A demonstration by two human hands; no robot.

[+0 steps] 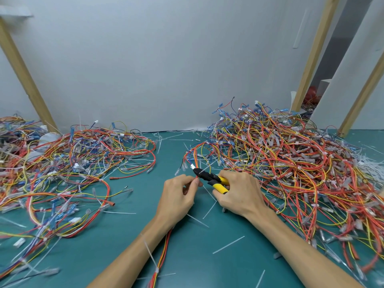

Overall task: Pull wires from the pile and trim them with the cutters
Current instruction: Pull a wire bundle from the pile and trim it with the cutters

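Note:
My left hand pinches a red, orange and yellow wire bundle just below its white connector. The bundle runs on under my left forearm toward the near edge. My right hand grips the yellow-handled cutters; their black jaws point up-left and sit on the bundle right beside the connector. A large tangled wire pile lies to the right, and the held bundle loops out of its left edge. A second wire pile spreads over the left side of the table.
The green table mat is littered with cut white cable ties. A grey wall stands behind, with slanted wooden posts at left and right. A heap of white tie offcuts lies at far right.

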